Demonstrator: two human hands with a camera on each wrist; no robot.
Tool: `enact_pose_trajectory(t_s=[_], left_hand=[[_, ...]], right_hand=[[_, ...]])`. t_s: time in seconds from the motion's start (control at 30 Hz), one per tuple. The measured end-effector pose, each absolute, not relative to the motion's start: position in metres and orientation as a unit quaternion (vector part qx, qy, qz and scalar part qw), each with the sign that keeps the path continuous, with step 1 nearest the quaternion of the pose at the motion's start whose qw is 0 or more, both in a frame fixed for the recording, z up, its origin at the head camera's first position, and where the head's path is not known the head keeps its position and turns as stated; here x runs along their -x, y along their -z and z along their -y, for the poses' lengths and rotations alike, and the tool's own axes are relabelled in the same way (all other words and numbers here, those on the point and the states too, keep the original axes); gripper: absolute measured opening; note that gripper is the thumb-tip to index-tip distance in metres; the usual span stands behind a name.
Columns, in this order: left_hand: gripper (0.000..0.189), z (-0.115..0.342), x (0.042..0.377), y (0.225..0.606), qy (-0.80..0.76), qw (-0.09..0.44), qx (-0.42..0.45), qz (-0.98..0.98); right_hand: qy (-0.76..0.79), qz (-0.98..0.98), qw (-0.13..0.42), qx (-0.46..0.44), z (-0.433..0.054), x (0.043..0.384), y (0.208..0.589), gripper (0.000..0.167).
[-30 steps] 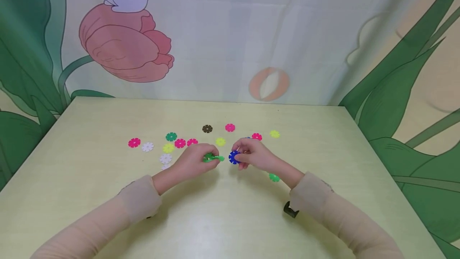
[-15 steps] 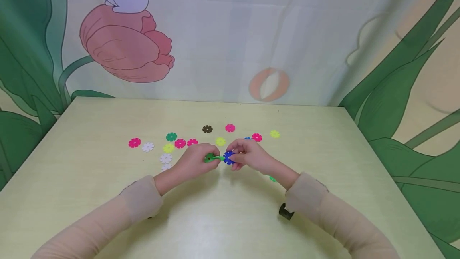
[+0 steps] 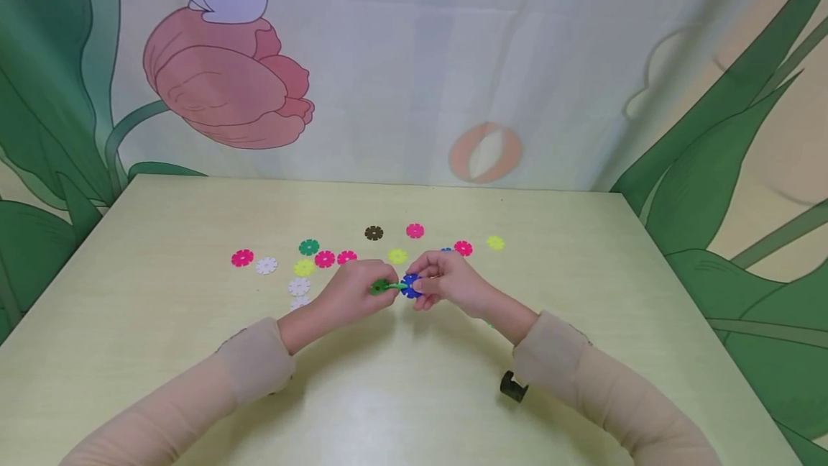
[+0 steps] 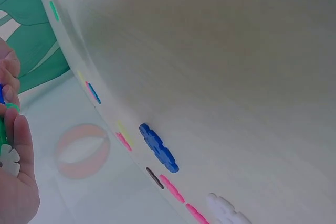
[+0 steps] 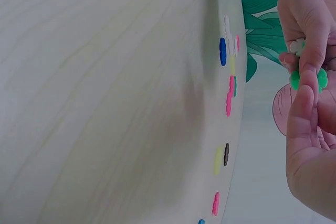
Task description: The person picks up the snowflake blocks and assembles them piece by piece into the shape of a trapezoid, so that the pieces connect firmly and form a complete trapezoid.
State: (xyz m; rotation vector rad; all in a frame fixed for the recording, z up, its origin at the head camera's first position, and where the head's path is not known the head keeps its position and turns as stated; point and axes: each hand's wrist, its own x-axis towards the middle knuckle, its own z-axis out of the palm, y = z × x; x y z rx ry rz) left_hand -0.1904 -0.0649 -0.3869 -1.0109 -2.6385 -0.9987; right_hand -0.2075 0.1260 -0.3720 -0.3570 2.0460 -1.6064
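Note:
Over the middle of the table, my left hand pinches joined plastic snowflake discs: a green disc, with another green one edge-on toward the right. A white snowflake disc also shows in that hand in the left wrist view. Facing it, my right hand holds a blue snowflake disc between thumb and fingers. The blue disc's left edge meets the edge-on green disc; fingers partly cover the joint, so how deep the slots sit cannot be told.
Loose snowflake discs lie beyond the hands: brown, pink, yellow, dark green and white. Another blue disc lies on the table. A printed curtain hangs behind.
My right hand has moved left with the blue disc, closing the gap to the green disc until the two meet. My left hand has stayed nearly still.

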Motion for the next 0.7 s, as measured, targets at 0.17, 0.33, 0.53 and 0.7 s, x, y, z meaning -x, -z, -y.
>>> enact_pose_trajectory(t_s=[0.17, 0.33, 0.53, 0.7], left_hand=[[0.004, 0.0624, 0.1906, 0.3844, 0.303, 0.047, 0.322, 0.896], [0.025, 0.0609, 0.1915, 0.3820, 0.279, -0.001, 0.275, 0.920], [0.044, 0.0600, 0.1957, 0.3828, 0.267, -0.030, 0.282, 0.921], [0.038, 0.0612, 0.1968, 0.3838, 0.278, -0.033, 0.292, 0.914]], right_hand=[[0.581, -0.758, 0.261, 0.137, -0.1251, 0.2059, 0.3679, 0.019], [0.577, -0.761, 0.270, 0.121, -0.1251, 0.2080, 0.3657, 0.027], [0.589, -0.755, 0.273, 0.096, -0.1260, 0.2118, 0.3687, 0.039], [0.582, -0.758, 0.277, 0.101, -0.1295, 0.2131, 0.3685, 0.040]])
